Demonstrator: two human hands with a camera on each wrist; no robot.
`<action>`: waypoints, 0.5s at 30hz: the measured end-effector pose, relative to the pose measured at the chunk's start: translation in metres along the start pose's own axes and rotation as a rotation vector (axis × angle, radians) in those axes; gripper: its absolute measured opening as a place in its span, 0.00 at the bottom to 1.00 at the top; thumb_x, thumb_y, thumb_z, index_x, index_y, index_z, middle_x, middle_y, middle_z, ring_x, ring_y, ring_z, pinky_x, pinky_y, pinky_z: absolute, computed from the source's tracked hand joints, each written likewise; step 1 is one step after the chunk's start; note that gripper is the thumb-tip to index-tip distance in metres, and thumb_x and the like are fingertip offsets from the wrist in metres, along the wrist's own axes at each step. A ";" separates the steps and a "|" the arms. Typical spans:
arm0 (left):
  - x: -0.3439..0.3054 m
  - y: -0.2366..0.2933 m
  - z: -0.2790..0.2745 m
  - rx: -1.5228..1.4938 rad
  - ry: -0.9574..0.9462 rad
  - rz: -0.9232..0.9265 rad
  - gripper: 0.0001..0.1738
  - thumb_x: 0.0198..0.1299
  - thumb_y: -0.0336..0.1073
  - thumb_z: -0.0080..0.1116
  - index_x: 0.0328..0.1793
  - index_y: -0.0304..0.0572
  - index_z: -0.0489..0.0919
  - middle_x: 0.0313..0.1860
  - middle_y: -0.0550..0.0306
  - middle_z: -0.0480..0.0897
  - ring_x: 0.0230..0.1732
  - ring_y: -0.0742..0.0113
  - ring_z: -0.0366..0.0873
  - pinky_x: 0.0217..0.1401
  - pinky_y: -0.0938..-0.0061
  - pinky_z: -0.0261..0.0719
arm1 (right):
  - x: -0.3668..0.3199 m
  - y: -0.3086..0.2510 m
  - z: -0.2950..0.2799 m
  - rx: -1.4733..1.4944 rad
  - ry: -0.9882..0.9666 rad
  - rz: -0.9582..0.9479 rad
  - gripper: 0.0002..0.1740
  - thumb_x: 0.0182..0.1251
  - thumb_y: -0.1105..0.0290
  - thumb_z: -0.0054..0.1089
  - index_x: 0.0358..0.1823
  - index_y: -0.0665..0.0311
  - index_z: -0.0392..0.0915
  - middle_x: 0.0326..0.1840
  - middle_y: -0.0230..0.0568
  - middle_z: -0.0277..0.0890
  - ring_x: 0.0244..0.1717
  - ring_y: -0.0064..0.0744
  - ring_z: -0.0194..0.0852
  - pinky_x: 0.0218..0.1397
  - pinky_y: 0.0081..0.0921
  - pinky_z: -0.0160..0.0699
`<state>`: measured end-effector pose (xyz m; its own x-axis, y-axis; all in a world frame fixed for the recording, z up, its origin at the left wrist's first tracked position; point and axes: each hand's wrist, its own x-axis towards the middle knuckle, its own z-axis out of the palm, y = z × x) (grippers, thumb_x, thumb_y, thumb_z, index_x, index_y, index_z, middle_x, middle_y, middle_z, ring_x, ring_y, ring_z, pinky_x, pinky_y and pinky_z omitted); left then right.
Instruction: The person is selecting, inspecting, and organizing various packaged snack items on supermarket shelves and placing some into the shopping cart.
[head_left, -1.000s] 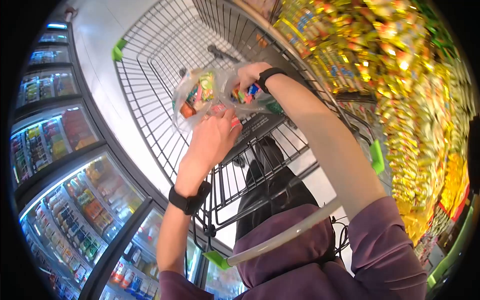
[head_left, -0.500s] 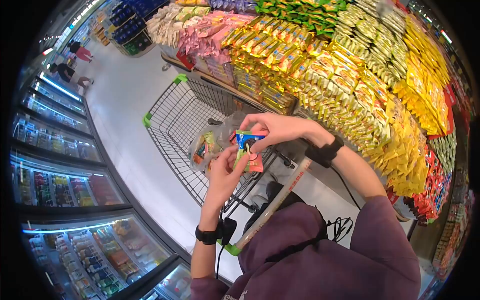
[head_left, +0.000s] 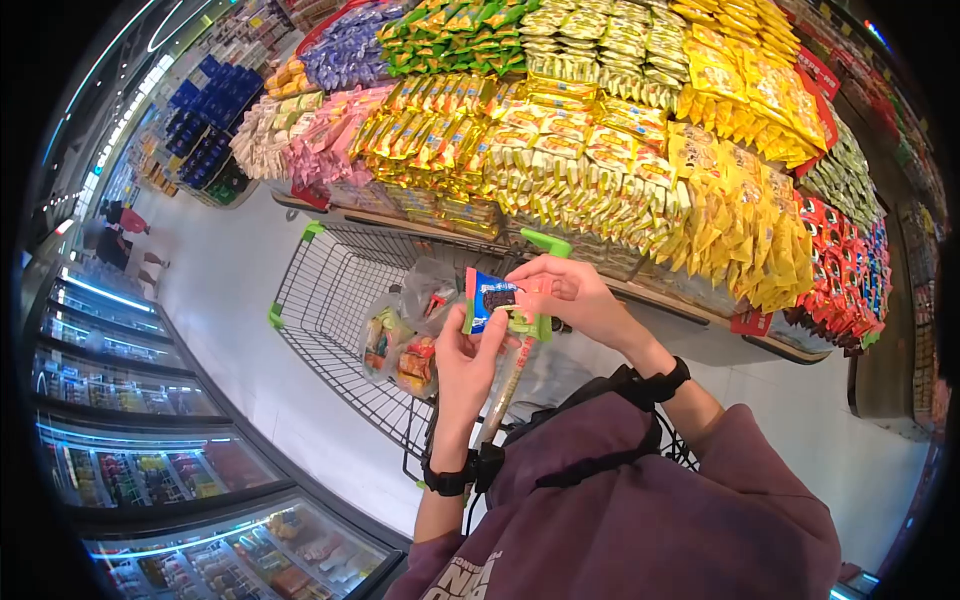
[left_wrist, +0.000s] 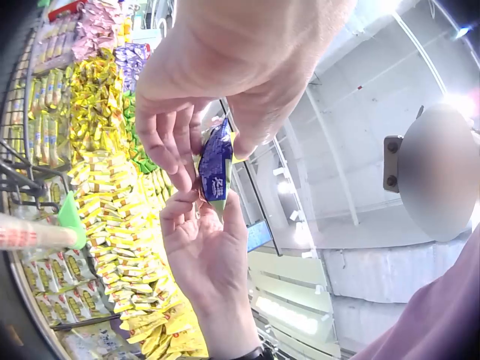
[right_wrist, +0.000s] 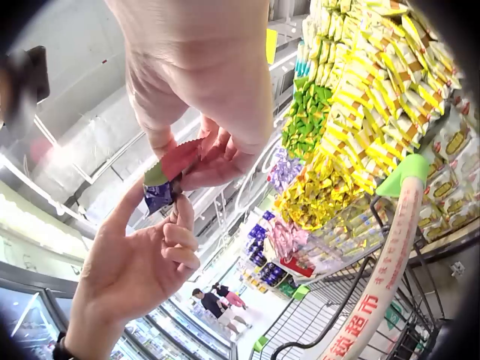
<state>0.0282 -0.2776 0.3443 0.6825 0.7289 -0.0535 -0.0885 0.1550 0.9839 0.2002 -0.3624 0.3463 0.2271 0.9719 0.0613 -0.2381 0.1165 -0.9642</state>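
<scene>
Both hands hold a small snack packet [head_left: 492, 301], blue with a dark biscuit picture on one side and pink and green on the other, above the cart's near end. My left hand [head_left: 466, 365] pinches its blue end between thumb and fingers. At the pink and green end, my right hand [head_left: 580, 300] pinches with its thumb and fingertips. The left wrist view shows the packet's blue side [left_wrist: 217, 161] edge-on between both hands; in the right wrist view its pink part [right_wrist: 180, 160] is under the right fingers. Clear bags [head_left: 384, 338] of colourful packets lie in the cart.
The wire cart [head_left: 340, 270] stands before me, its pale handle [head_left: 508, 385] close to my body. Heaped snack packets [head_left: 590, 150] line a display beyond it. Glass-topped freezers [head_left: 150, 455] run along the left. Two people [head_left: 118, 240] are far off at the left.
The hands have come up out of the cart with the small packet, which has turned between the fingers. The view has swung toward the snack display, and the bags show lower in the cart.
</scene>
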 end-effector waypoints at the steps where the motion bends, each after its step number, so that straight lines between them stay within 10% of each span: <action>1: 0.002 -0.002 0.009 0.050 0.053 0.054 0.12 0.73 0.37 0.55 0.52 0.34 0.76 0.37 0.57 0.85 0.31 0.73 0.82 0.37 0.79 0.75 | -0.006 -0.003 -0.006 -0.029 0.009 -0.046 0.20 0.69 0.71 0.65 0.59 0.68 0.75 0.49 0.34 0.82 0.49 0.18 0.79 0.55 0.20 0.77; 15: 0.001 -0.015 0.167 -0.034 -0.071 0.078 0.08 0.70 0.32 0.59 0.48 0.34 0.77 0.39 0.55 0.85 0.32 0.73 0.83 0.36 0.80 0.76 | -0.117 -0.043 -0.110 -0.023 0.267 -0.064 0.15 0.72 0.74 0.60 0.57 0.71 0.77 0.49 0.36 0.82 0.47 0.17 0.78 0.53 0.18 0.78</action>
<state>0.1515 -0.3900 0.3582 0.7222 0.6908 0.0366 -0.1672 0.1231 0.9782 0.2883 -0.5033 0.3522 0.4827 0.8741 0.0548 -0.1945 0.1681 -0.9664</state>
